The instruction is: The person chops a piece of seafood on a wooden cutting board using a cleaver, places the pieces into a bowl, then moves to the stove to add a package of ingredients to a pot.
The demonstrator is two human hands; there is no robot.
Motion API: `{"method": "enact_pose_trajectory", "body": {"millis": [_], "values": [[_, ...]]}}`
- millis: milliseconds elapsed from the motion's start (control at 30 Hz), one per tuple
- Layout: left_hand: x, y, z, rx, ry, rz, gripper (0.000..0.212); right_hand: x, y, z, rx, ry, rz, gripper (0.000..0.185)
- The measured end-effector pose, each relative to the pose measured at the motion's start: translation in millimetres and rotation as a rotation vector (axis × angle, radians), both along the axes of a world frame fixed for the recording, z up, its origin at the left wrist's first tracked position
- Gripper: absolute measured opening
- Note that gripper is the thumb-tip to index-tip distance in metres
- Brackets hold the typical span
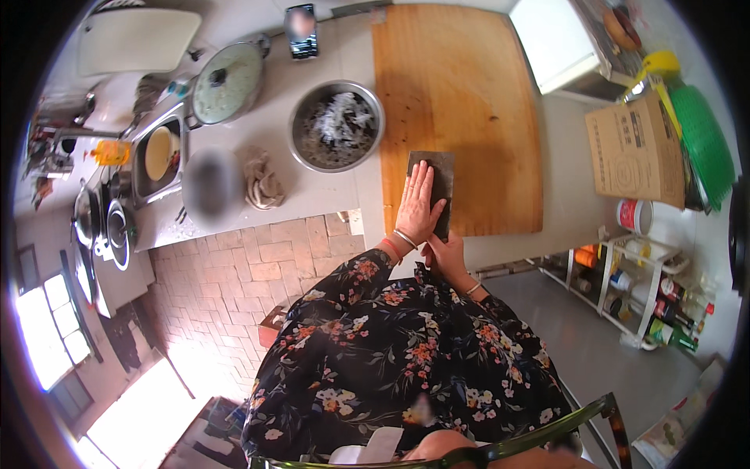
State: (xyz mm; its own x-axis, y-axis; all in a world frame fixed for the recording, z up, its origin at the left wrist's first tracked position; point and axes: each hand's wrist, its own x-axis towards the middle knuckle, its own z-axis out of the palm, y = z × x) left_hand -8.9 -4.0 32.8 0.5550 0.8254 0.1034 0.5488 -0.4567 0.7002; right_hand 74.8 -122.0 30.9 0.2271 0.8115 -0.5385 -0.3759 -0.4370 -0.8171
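A cleaver with a broad dark blade point(443, 179) lies over the near left part of a wooden cutting board point(469, 76). My left hand point(419, 205) rests flat on the blade, its fingers stretched out along the metal. At the near end of the cleaver my right hand point(448, 258) is closed around the handle, which the fingers mostly hide. Left of the board stands a steel bowl point(295, 149) holding white shreds over darker pieces. A crumpled cloth point(263, 179) lies nearer the counter's front edge.
A lidded pot point(228, 82) and a sink point(137, 190) are to the left. A phone point(302, 35) stands behind the bowl. On the right are a white appliance point(554, 44), a cardboard box point(630, 149), a green plastic basket point(700, 140) and a bottle rack point(606, 275).
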Motion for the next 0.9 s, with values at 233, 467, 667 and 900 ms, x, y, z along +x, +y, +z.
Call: {"method": "enact_pose_trajectory", "body": {"millis": [233,467,667,900], "values": [[-49.9,98.9,79.4,0.431,-0.257,0.243,0.037,-14.4,84.9,81.6,0.199,-0.111,0.191,0.02],[-137.0,198.3,7.2,0.434,0.0,0.406,0.012,2.5,98.9,93.0,0.134,-0.183,0.209,0.017],[-126.0,199.8,33.4,-0.078,-0.508,0.749,0.047,42.4,54.4,79.0,0.072,-0.151,0.026,0.017],[-68.4,83.0,2.0,-0.354,-0.424,0.375,0.036,66.0,13.5,62.6,-0.049,-0.135,-0.048,0.018]]}}
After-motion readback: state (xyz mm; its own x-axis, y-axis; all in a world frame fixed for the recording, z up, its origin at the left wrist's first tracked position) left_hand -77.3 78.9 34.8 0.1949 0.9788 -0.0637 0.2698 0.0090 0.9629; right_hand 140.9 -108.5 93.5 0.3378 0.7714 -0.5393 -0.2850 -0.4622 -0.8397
